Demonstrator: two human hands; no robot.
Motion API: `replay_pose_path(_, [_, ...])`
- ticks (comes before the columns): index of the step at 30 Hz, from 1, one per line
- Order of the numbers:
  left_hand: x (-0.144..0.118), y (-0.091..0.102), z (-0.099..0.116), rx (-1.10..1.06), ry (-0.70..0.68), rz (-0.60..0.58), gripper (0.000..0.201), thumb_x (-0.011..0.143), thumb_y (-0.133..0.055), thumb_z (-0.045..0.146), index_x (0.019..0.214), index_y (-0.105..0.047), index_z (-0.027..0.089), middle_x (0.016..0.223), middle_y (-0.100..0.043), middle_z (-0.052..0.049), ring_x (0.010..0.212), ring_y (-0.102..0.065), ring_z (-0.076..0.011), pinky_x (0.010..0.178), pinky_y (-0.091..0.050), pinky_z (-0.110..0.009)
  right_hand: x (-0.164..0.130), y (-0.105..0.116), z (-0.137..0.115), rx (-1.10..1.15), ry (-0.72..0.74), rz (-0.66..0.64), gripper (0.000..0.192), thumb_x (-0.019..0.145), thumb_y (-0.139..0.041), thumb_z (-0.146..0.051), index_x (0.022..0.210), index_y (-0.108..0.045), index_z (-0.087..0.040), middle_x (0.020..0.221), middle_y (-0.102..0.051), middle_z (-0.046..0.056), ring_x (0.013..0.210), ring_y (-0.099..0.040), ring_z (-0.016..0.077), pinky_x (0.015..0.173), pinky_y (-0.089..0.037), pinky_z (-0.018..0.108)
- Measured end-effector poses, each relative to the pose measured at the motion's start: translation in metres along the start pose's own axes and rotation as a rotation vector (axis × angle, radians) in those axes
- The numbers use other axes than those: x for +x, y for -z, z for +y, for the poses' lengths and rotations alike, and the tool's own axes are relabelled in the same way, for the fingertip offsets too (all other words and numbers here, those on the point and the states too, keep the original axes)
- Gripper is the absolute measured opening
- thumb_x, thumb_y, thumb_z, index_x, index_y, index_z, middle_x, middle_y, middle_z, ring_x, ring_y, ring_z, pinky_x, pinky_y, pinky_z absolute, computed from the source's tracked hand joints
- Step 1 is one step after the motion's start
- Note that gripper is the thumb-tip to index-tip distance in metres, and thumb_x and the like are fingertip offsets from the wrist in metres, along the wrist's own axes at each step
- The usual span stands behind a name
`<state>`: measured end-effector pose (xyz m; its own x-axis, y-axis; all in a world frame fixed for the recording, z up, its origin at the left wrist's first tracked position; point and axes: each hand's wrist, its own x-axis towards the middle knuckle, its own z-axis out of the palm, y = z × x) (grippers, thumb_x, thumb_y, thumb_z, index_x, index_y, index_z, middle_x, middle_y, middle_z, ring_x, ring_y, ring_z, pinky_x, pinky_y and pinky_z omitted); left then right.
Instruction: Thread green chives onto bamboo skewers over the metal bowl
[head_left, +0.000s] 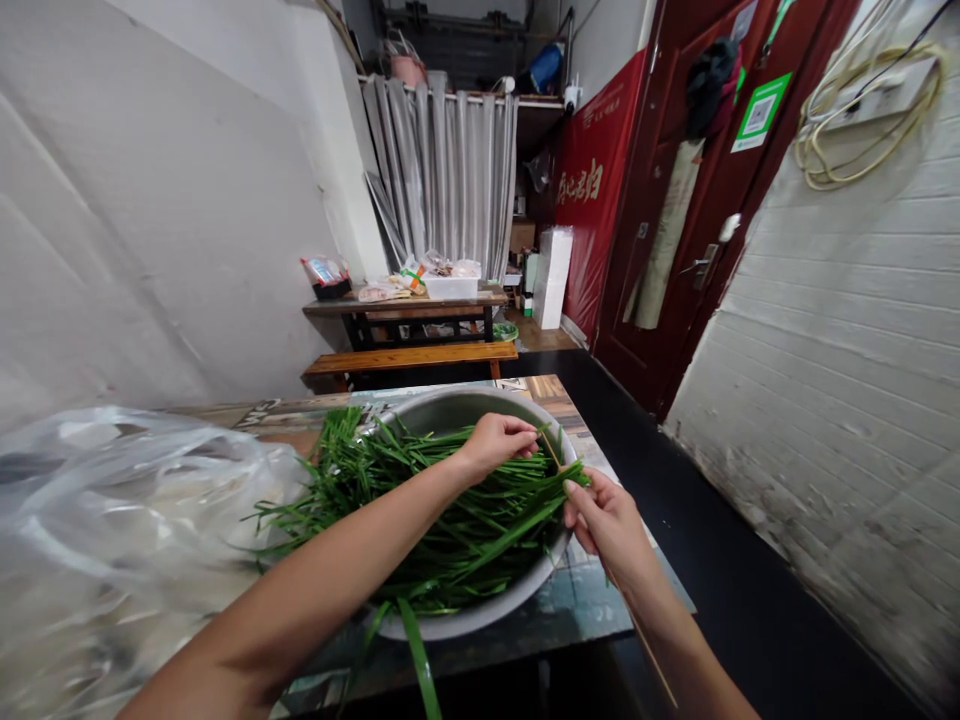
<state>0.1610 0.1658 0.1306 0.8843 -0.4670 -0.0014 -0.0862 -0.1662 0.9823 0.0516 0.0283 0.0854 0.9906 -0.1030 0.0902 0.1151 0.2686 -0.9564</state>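
A round metal basin [517,597] is heaped with long green chives [450,520], some hanging over its near and left rim. Above the basin's right side, my right hand [604,512] closes its thumb and fingers on a bundle of chives. A thin wooden skewer [651,655] runs through that hand, its lower end sloping down past the wrist. My left hand [501,445] reaches across the basin, its fingertips pinched together by the skewer's upper end and a bit of green. What exactly lies between those fingertips is too small to tell.
The basin rests on a patterned table [600,600]. Clear plastic bags [135,540] bulge at the left. Beyond stand a wooden bench [420,357] and a table with a white container [452,288]. A dark red door [675,200] is on the right, beside a white brick wall [847,330].
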Motion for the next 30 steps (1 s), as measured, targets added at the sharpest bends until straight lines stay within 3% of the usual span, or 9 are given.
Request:
replay_pose_path(19, [-0.002,-0.009,0.0,-0.092,0.011,0.046,0.011,0.066,-0.064,0.017,0.073,-0.064,0.008,0.062,-0.066,-0.003,0.053,-0.059,-0.0096,0.061,-0.049,-0.024,-0.002,0.0,0.002,0.032,0.007,-0.013,0.022,0.077,-0.058,-0.036,0.08,-0.052,-0.016,0.046,-0.052,-0.006,0.023,-0.026,0.0004,0.026,-0.012,0.013])
replay_pose_path(30, [0.002,-0.01,-0.008,0.015,-0.102,0.093,0.018,0.064,-0.066,0.022,0.075,-0.066,0.009,0.066,-0.067,-0.005,0.059,-0.062,-0.0132,0.063,-0.05,-0.025,-0.002,-0.001,0.002,0.039,0.003,-0.011,0.024,0.076,-0.058,-0.038,0.082,-0.052,-0.016,0.046,-0.052,-0.006,0.023,-0.027,0.0006,0.025,-0.012,0.013])
